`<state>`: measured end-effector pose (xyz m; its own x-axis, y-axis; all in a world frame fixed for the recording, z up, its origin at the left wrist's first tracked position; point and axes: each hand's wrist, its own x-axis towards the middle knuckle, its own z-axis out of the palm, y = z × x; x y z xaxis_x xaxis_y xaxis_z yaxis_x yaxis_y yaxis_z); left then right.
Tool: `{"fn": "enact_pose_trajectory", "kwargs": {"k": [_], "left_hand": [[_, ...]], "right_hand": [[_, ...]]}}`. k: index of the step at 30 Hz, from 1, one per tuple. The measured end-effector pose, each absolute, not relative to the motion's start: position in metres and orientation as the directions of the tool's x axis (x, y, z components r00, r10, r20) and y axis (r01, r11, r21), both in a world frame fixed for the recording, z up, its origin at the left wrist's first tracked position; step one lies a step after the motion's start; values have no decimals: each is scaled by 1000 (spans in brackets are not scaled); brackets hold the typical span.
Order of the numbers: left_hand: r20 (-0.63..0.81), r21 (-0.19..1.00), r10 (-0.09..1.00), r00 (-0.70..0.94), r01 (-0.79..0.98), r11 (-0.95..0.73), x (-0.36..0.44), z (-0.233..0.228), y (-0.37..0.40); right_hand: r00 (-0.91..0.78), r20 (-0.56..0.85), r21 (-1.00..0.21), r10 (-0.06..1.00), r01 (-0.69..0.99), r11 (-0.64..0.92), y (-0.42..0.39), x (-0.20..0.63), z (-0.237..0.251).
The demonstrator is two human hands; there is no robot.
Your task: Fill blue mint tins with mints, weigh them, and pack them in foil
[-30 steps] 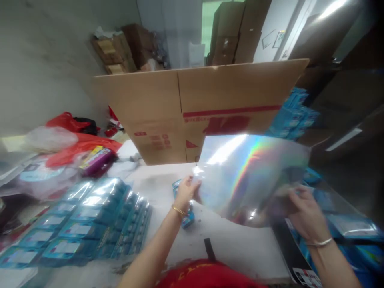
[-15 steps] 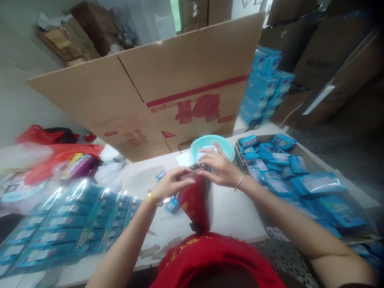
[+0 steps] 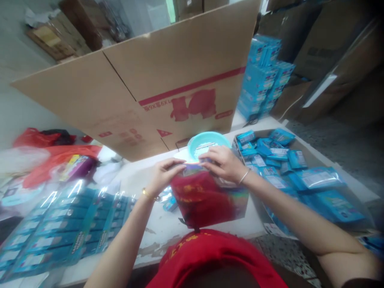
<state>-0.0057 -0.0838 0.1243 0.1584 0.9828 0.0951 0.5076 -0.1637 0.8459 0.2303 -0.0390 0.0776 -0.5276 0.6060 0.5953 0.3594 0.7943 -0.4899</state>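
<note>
Both hands hold the top edge of a shiny holographic bag (image 3: 210,196), which hangs toward the person's chest and mirrors the red shirt. The left hand (image 3: 163,174) pinches the near-left corner, its grip closed on the film; the right hand (image 3: 223,162) is closed on the opposite corner. This looks like opening the bag's mouth; next, the two layers probably need parting.

Just beyond the grip stands a teal bowl (image 3: 207,142). Right of it, a tray of blue packets (image 3: 285,168); left, wrapped blue packs (image 3: 69,224). The white surface (image 3: 156,228) is backed by a cardboard sheet (image 3: 144,92), with stacked cartons behind.
</note>
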Motion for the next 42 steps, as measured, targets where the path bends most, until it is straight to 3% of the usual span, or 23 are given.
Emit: {"fn": "enact_pose_trajectory", "kwargs": {"k": [4, 11, 22, 26, 28, 31, 33, 37, 42], "left_hand": [[28, 885, 990, 140, 456, -90, -3, 120, -89], [-199, 942, 980, 0, 276, 192, -6, 91, -106], [-135, 801, 984, 119, 597, 38, -33, 67, -128], [-257, 774, 958, 131, 622, 123, -44, 53, -133], [-301, 693, 940, 158, 713, 102, -45, 45, -135], [-79, 481, 982, 172, 869, -114, -32, 34, -137], [53, 420, 968, 245, 874, -245, -17, 29, -137], [-17, 587, 909, 416, 740, -327, -1, 27, -129], [-221, 702, 921, 321, 708, -78, -27, 16, -102]], "right_hand": [[-515, 549, -604, 659, 300, 738, -46, 235, 67], [-560, 430, -764, 708, 193, 616, -55, 234, 53], [-616, 290, -815, 733, 242, 526, -62, 233, 7], [-646, 324, -777, 691, 235, 584, -66, 230, -3], [-663, 327, -742, 673, 261, 618, -71, 226, -8], [-663, 325, -707, 675, 303, 639, -79, 215, -13], [-660, 334, -694, 673, 311, 649, -82, 208, -13], [-687, 375, -635, 622, 299, 713, -74, 205, -13], [-669, 414, -470, 617, 423, 774, -53, 236, -26]]}}
